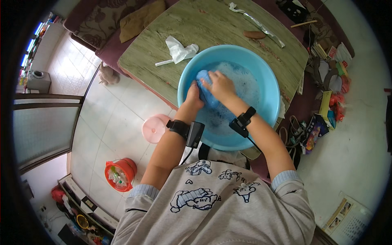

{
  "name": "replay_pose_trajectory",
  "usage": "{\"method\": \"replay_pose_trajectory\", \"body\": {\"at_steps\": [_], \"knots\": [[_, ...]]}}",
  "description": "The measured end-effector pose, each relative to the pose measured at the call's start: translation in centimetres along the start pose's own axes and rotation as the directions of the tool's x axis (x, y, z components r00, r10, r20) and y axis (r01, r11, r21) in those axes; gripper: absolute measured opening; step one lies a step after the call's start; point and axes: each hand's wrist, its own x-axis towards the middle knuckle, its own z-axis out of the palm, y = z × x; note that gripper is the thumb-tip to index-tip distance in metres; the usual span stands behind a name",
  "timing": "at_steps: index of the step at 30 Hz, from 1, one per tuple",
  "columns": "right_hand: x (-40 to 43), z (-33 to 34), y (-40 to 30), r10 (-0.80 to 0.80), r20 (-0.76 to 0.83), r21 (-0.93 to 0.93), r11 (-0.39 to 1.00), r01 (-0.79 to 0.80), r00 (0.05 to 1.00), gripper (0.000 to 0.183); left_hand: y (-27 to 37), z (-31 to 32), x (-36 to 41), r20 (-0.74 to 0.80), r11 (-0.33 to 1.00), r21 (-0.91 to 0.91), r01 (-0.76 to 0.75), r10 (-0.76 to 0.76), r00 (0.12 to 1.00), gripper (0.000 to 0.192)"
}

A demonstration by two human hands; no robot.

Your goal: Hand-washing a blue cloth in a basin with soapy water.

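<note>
A light-blue plastic basin [274, 101] holds foamy, soapy water [245, 82]. Inside its left part, a long, rounded blue item [210, 99] is held tilted above the suds; I cannot tell whether it is a cloth or a slipper. My left hand [194, 95] grips its left side, thumb pointing up along it. From the right, my right hand [221, 86] has its thumb across the item's upper part and its bent fingers at the edge. Part of the item is hidden by both hands.
The basin stands on a wood-patterned table [171, 21]. Left of it lie a crumpled white tissue [180, 50] and a white stick [164, 63]. Beyond are a brown oblong object [254, 34] and a foil strip [265, 30]. A pink stool [153, 130] and red bucket [130, 171] stand on the floor.
</note>
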Motion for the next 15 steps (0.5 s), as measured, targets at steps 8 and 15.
{"method": "replay_pose_trajectory", "body": {"at_steps": [8,15], "knots": [[1.4,-1.7,6.4,0.148,-0.312,-0.079,0.98,-0.181,0.939,0.045,0.6,-0.6,-0.5,-0.216,0.989,0.139,0.051,-0.02,0.976,0.057],[0.3,2.5,7.9,0.616,0.295,-0.12,0.782,-0.612,0.73,0.064,0.8,1.3,-1.9,-0.263,0.942,0.212,0.262,-0.203,0.943,0.068]]}}
